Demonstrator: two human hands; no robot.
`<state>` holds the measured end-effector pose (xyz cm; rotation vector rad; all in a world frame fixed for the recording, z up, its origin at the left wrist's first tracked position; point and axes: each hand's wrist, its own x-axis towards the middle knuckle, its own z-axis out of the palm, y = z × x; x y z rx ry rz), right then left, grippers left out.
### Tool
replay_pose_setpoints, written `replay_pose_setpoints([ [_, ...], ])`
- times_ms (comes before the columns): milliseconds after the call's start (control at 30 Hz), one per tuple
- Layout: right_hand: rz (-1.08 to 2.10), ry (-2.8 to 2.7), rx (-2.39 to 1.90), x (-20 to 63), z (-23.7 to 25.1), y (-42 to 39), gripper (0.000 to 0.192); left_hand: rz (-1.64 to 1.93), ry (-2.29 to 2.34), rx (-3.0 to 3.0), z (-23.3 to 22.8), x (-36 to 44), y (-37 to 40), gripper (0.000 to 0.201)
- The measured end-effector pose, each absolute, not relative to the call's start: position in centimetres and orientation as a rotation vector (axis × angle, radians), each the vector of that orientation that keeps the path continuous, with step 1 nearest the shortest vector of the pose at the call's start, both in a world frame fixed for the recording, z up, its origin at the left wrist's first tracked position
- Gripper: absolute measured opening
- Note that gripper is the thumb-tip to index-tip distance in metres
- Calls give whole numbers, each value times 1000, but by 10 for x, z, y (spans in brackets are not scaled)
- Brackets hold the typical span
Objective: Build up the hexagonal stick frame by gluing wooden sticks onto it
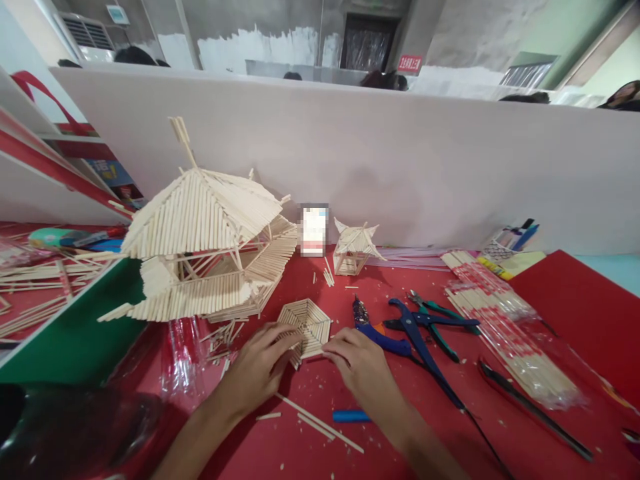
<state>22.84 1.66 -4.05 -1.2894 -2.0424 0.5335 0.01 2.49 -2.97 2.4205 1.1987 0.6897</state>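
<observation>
A flat hexagonal panel of wooden sticks [318,321], laid in rings, rests on the red tabletop between my hands. My left hand [273,350] lies over its left edge with the fingers closed on it. At its right corner my right hand [353,353] has thumb and fingertips pinched together on the rim. Loose sticks [320,423] and a blue tube-like piece [351,416] lie on the table just below the panel. Behind my left hand stands a large pavilion model of sticks [210,220] with a two-tier roof.
A small pavilion model [356,248] stands by a lit phone-like screen [314,231]. To the right lie a blue glue gun [383,337], green-handled pliers [440,327], a black knife-like tool [535,410] and bagged sticks [515,340]. A white partition [425,167] rises behind.
</observation>
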Motion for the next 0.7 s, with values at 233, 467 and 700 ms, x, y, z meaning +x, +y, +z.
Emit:
replay_pose_setpoints([
  [233,493,-2114,-1302,227,-51,17,17,573,1236,2406,-30,-5,27,34],
  [467,488,-2183,-1247,232,-53,20,18,519,1253,2368,-29,-4,27,35],
  [700,384,-2226,-1233,232,-56,22,19,538,1257,2385,-29,-3,25,36],
])
